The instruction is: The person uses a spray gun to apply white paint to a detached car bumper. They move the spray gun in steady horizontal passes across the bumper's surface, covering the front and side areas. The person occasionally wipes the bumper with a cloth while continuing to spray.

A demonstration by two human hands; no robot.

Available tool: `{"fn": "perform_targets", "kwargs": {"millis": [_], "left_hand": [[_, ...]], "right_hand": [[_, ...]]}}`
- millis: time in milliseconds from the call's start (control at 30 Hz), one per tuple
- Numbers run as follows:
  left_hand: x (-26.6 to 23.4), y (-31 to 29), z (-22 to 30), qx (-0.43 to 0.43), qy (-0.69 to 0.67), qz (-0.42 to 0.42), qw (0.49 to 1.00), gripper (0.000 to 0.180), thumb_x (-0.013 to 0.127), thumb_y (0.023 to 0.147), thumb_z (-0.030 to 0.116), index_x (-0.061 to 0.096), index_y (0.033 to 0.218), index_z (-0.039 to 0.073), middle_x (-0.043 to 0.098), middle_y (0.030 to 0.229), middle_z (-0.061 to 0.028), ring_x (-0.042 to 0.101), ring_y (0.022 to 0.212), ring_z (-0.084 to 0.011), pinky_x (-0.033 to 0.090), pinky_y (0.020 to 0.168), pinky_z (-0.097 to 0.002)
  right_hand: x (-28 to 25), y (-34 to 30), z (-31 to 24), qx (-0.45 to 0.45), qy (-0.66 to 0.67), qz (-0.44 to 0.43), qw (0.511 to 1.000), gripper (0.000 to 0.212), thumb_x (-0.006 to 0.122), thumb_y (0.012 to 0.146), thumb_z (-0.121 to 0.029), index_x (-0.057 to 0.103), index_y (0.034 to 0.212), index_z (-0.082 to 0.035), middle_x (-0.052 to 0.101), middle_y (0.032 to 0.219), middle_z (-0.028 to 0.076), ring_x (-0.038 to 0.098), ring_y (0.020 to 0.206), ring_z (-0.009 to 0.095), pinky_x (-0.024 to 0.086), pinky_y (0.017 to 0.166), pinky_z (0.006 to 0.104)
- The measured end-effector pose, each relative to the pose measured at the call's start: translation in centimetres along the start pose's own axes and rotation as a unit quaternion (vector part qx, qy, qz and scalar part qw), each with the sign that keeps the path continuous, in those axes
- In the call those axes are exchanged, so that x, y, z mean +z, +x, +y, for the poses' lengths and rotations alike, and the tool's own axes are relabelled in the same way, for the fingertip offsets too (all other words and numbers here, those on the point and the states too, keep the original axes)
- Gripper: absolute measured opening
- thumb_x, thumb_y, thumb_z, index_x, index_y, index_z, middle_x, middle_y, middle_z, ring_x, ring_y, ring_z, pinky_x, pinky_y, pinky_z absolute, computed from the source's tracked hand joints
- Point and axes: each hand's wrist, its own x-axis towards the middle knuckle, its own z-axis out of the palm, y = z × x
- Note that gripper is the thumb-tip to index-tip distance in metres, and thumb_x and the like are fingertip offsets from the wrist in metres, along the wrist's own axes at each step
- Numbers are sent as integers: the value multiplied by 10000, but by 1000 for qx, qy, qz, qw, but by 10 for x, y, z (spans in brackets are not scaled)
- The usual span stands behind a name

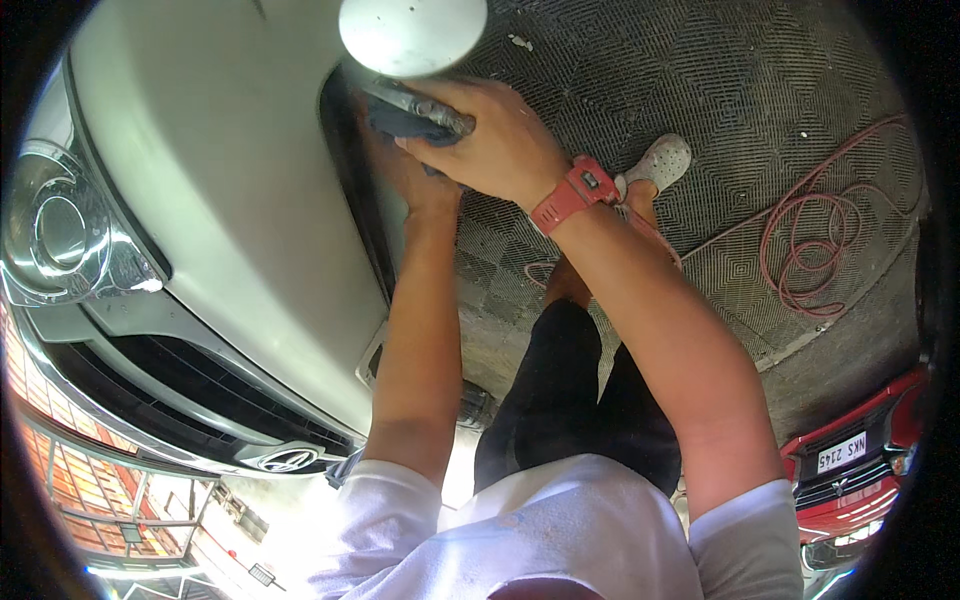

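My right hand [505, 140], with a red watch on its wrist, is closed around the metal handle of what looks like a spray gun [430, 105]. A white round cup [413, 32] sits at the tool's top. My left hand [405, 180] reaches in below the tool, beside the car bumper's black trim; its fingers are mostly hidden. Between the hands shows a dark, cloth-like piece [400, 122], and I cannot tell which hand bears it. The pale silver car bumper [250, 190] lies just left of both hands.
A headlight [60, 230] and dark grille [190, 390] are on the car at left. Patterned dark matting [740, 90] covers the floor. A red hose [800, 250] lies coiled at right, running toward my shoe [665, 165]. Another car, red [850, 470], stands at lower right.
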Motion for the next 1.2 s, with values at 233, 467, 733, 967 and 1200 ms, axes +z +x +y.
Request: {"fn": "perform_targets", "kwargs": {"millis": [233, 467, 733, 967, 1200], "left_hand": [[11, 37, -12, 147, 97, 96, 980, 567, 624, 1036, 422, 627, 1470, 57, 680, 1456, -143, 555, 1422, -353, 364, 1232, -556], [15, 53, -18, 128, 32, 66, 989, 624, 650, 1006, 441, 602, 1510, 77, 665, 1474, -144, 536, 1422, -395, 323, 1242, -615], [33, 57, -43, 98, 59, 29, 993, 689, 633, 1046, 436, 471, 1604, 66, 532, 1610, -186, 420, 1542, -401, 268, 1269, -655], [13, 59, -6, 62, -20, 17, 998, 883, 746, 935, 537, 444, 1636, 93, 475, 1660, -203, 387, 1557, -462, 278, 1251, -684], [25, 30, -19, 33, -43, 49, 997, 835, 736, 972, 500, 450, 1620, 60, 505, 1627, -210, 436, 1532, -416, 303, 1249, -630]], "right_hand": [[5, 16, 6, -25, -7, 46, 999, 527, 898, 888, -309, 775, 1355, -98, 813, 1216, 181, 790, 1101, 359, 617, 995, 433], [0, 22, 7, -25, -33, 55, 998, 527, 922, 875, -315, 787, 1340, -107, 815, 1232, 164, 792, 1124, 343, 614, 1009, 414], [5, 13, 22, -63, -23, 103, 992, 484, 901, 859, -407, 798, 1260, -158, 804, 1174, 162, 759, 1090, 387, 598, 983, 490], [6, 13, 23, -56, 7, 88, 995, 530, 912, 849, -383, 791, 1312, -154, 807, 1180, 168, 766, 1092, 385, 608, 980, 479], [4, 17, 21, -64, 93, 34, 993, 614, 924, 836, -378, 774, 1410, -218, 809, 1215, 166, 778, 1095, 379, 613, 1011, 455]]}}
